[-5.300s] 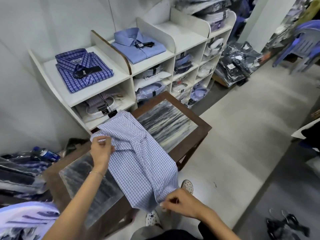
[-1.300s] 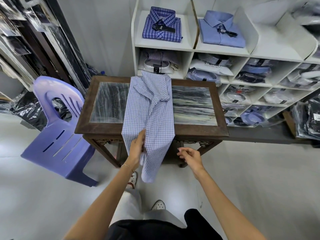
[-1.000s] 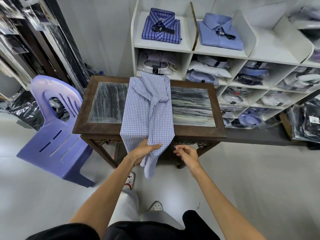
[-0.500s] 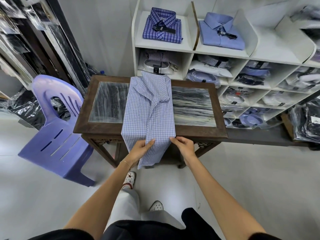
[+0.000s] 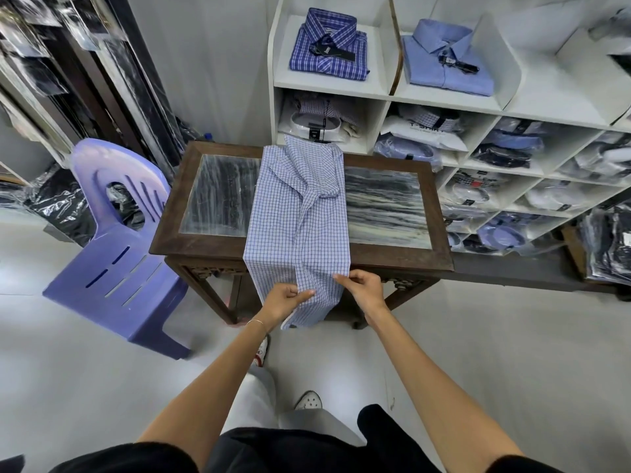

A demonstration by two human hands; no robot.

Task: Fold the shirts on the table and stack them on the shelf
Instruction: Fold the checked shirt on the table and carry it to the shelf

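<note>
The left hand (image 5: 281,297) pinches the hanging tail of the checked shirt (image 5: 300,216) between thumb and curled fingers, just below the near edge of the bench (image 5: 440,261); that grip is closed on the cloth. The right hand (image 5: 362,288) takes the same tail at its right side, thumb on top and fingers curled under the fabric, so both grips grasp the shirt. The shirt lies lengthwise across the middle of the bench, sleeves folded in over its back, collar end at the far edge of the bench and the tail draped over the near edge. Behind the bench stands the white shelf (image 5: 379,93); on its top level lie a dark blue plaid shirt (image 5: 329,46) and, right of a divider, a plain light blue shirt (image 5: 447,59), both folded. Lower compartments hold bagged shirts. Left of the bench stands a purple plastic chair (image 5: 116,257).
</note>
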